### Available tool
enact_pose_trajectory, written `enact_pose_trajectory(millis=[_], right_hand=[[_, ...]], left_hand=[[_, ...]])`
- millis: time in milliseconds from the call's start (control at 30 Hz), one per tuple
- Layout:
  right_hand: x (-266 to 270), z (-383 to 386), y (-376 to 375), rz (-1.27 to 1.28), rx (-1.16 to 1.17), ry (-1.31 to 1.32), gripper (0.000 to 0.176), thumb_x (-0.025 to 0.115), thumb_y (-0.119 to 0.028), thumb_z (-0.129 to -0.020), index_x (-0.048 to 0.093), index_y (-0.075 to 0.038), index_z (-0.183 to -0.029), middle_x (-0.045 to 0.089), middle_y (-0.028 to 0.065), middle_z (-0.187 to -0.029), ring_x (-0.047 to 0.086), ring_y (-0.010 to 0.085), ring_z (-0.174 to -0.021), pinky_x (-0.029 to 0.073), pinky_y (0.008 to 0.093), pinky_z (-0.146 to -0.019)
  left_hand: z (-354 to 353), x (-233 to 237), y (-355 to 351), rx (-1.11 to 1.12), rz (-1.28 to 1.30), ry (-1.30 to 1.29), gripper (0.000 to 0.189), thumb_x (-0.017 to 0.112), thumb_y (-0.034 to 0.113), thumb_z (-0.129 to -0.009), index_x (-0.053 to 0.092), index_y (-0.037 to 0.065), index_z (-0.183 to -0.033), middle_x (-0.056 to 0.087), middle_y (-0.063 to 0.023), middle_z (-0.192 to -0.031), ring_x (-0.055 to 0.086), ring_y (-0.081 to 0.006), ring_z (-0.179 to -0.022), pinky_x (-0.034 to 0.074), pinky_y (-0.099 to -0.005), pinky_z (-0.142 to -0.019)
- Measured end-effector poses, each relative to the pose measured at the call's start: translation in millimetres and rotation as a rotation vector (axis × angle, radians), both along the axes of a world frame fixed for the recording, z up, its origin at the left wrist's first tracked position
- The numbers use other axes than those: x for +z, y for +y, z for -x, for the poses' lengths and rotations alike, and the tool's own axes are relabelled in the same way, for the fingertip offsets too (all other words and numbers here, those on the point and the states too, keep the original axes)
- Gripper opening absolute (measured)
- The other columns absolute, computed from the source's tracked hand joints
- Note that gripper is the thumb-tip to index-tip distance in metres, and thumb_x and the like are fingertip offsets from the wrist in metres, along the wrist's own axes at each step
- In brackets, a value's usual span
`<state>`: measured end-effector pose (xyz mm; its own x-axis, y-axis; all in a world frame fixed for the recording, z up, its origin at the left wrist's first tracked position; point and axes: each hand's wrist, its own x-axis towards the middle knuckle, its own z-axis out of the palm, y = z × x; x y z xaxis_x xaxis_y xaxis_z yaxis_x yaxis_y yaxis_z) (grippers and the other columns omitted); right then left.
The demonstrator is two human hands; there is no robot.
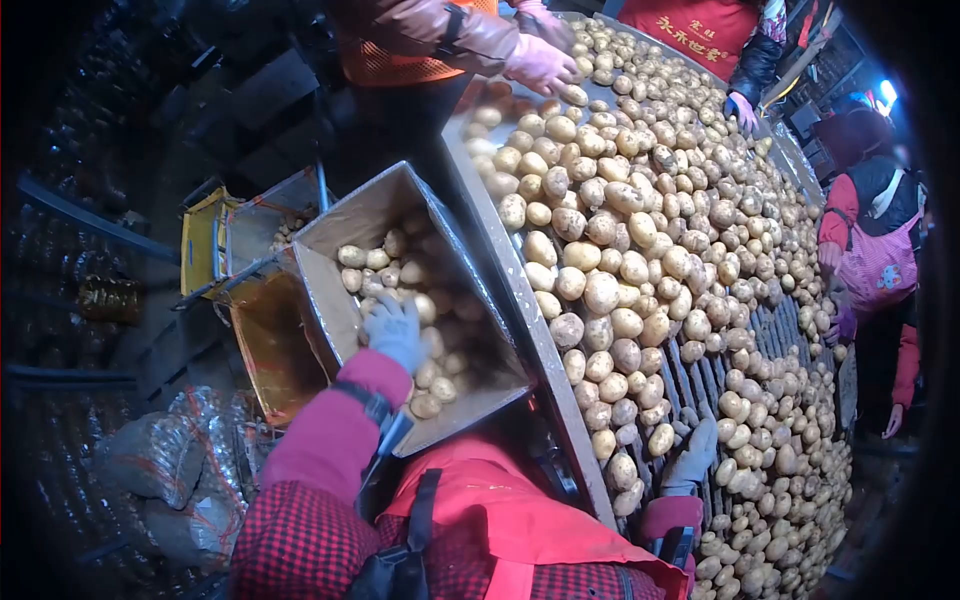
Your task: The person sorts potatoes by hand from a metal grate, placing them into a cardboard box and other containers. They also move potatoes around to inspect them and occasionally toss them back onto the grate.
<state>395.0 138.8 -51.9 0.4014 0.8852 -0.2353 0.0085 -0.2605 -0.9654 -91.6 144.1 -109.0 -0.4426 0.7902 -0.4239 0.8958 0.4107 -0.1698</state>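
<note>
My left hand (395,332), in a grey-blue glove, is inside an open cardboard box (330,225) beside the sorting table. Its fingers are apart over the potatoes (385,258) lying in the box, and no potato shows in its grasp. Among the potatoes (625,270) spread across the table, my right hand (690,458) in a grey glove rests on the metal slats (680,385). Its fingers are stretched out, with potatoes on both sides and none visibly held. Part of the palm is turned from view.
A metal rim (540,360) edges the table beside the box. Left of it stand a brown crate (270,340) and a yellow crate (203,245). Filled bags (160,460) lie at lower left. Across the table, a co-worker's pink-gloved hand (540,65) touches the potatoes; other people stand farther right.
</note>
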Motion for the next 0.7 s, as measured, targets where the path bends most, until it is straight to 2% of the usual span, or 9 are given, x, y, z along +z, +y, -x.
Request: enact_pose_trajectory(millis=[100,200,300,367,467,533,567,633,700], right_hand=[[0.4,7.2,1.3,-0.011,-0.029,-0.037,0.054,0.049,-0.038,-0.109,0.049,-0.003,-0.150,0.063,0.0161,-0.126,0.061,0.0145,-0.091,0.054,0.0263,-0.075],[0.0,7.9,3.6,0.005,-0.071,-0.044,0.048,0.046,-0.037,-0.110,0.055,-0.006,-0.145,0.067,0.0101,-0.120,0.059,0.0092,-0.084,0.051,0.0235,-0.073],[4.1,13.4,3.2,-0.028,-0.044,-0.099,0.046,0.045,-0.036,-0.111,0.055,-0.006,-0.145,0.067,0.0088,-0.118,0.057,0.0075,-0.081,0.050,0.0215,-0.070],[3.1,16.6,4.3,-0.012,-0.078,-0.082,0.045,0.045,-0.035,-0.111,0.055,-0.006,-0.145,0.067,0.0074,-0.115,0.056,0.0062,-0.079,0.049,0.0204,-0.068],[2.6,17.0,6.2,-0.006,-0.097,-0.111,0.044,0.045,-0.033,-0.112,0.055,-0.004,-0.144,0.067,0.0062,-0.112,0.056,0.0061,-0.077,0.049,0.0211,-0.068],[-1.9,16.8,3.2,-0.043,-0.070,-0.183,0.044,0.045,-0.033,-0.112,0.055,-0.004,-0.143,0.067,0.0068,-0.113,0.056,0.0068,-0.077,0.049,0.0219,-0.070],[-3.4,16.3,3.9,-0.067,-0.051,-0.216,0.044,0.045,-0.033,-0.111,0.055,-0.004,-0.143,0.067,0.0071,-0.114,0.056,0.0072,-0.078,0.049,0.0223,-0.070],[-3.6,14.2,4.7,-0.037,-0.072,-0.217,0.044,0.045,-0.034,-0.111,0.056,-0.004,-0.142,0.067,0.0078,-0.115,0.057,0.0078,-0.078,0.050,0.0229,-0.072],[-4.0,15.8,7.0,-0.017,-0.085,-0.204,0.044,0.045,-0.034,-0.111,0.056,-0.004,-0.142,0.067,0.0084,-0.116,0.057,0.0082,-0.078,0.050,0.0232,-0.073]], left_hand=[[-20.8,61.0,-16.6,-0.392,0.309,-0.401,0.057,0.067,0.048,-0.084,0.064,0.014,-0.130,0.055,-0.0220,-0.136,0.049,-0.0413,-0.130,0.038,-0.0602,-0.105],[-20.7,31.9,-2.2,-0.238,0.388,-0.607,0.062,0.063,0.050,-0.089,0.059,0.009,-0.136,0.053,-0.0230,-0.141,0.045,-0.0412,-0.137,0.036,-0.0599,-0.112],[-19.8,34.8,49.0,-0.322,0.095,-0.320,0.070,0.057,0.052,-0.093,0.050,0.005,-0.145,0.051,-0.0214,-0.144,0.035,-0.0410,-0.146,0.024,-0.0536,-0.123],[-22.8,-26.0,67.4,-0.284,-0.132,-0.232,0.072,0.058,0.051,-0.095,0.044,0.005,-0.149,0.050,-0.0188,-0.146,0.037,-0.0360,-0.144,0.024,-0.0527,-0.122],[-42.4,-168.1,77.7,0.135,-0.735,-0.666,0.075,0.059,0.049,-0.097,0.035,0.005,-0.154,0.048,-0.0149,-0.148,0.039,-0.0284,-0.142,0.024,-0.0514,-0.120],[-50.6,-157.1,71.2,0.010,-0.553,-0.365,0.073,0.060,0.046,-0.096,0.039,0.005,-0.152,0.048,-0.0152,-0.147,0.037,-0.0312,-0.143,0.023,-0.0534,-0.119],[-53.0,-150.1,70.5,0.292,-0.720,-0.807,0.073,0.061,0.047,-0.094,0.041,0.005,-0.150,0.048,-0.0162,-0.147,0.035,-0.0337,-0.144,0.023,-0.0545,-0.119],[-48.3,-143.5,63.9,0.265,-0.760,-0.821,0.069,0.064,0.045,-0.091,0.047,0.005,-0.145,0.049,-0.0180,-0.144,0.035,-0.0361,-0.143,0.024,-0.0546,-0.118],[-45.0,-79.9,52.1,-0.075,-0.288,-0.282,0.059,0.070,0.036,-0.091,0.053,0.004,-0.137,0.052,-0.0182,-0.138,0.045,-0.0323,-0.134,0.035,-0.0500,-0.112]])
